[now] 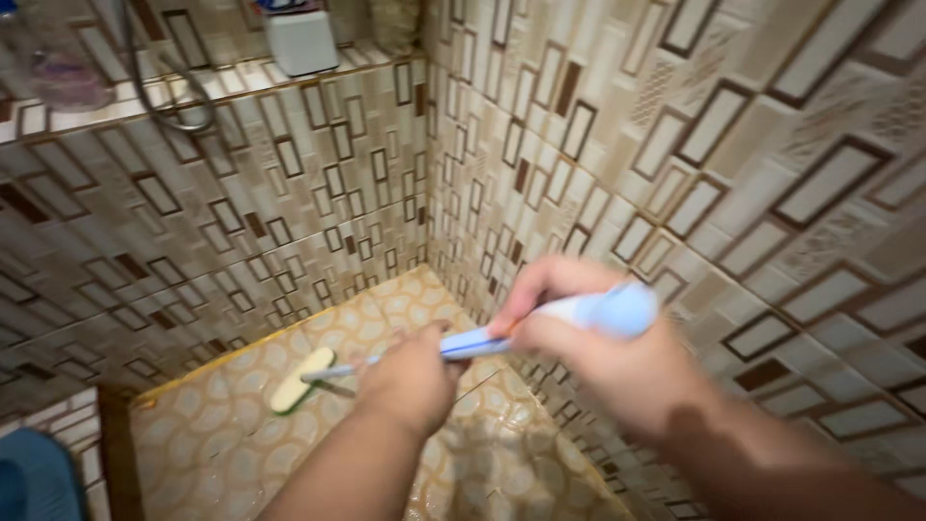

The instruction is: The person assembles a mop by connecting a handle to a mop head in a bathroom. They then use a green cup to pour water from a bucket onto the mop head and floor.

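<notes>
The right hand (588, 357) is seen nearest, its fingers curled closed around the pale blue, rounded grip end of a long-handled scrub brush (463, 342). Just ahead, the left hand (410, 376) is wrapped around the slim blue-and-white shaft, fingers closed. The long axis of the brush is laid from the lower right, at the grip, toward the left and away, narrowing to a thin rod. At its far end an oblong, pale yellowish-green brush head (301, 380) is pressed flat on the glossy, wet-looking floor (222, 425), tiled in beige scale shapes, near the left wall. Beyond, the walls (318, 212) are covered in brown-and-cream rectangular relief tiles. On the tiled ledge (116, 101) above, a white container (301, 41) is stood.
</notes>
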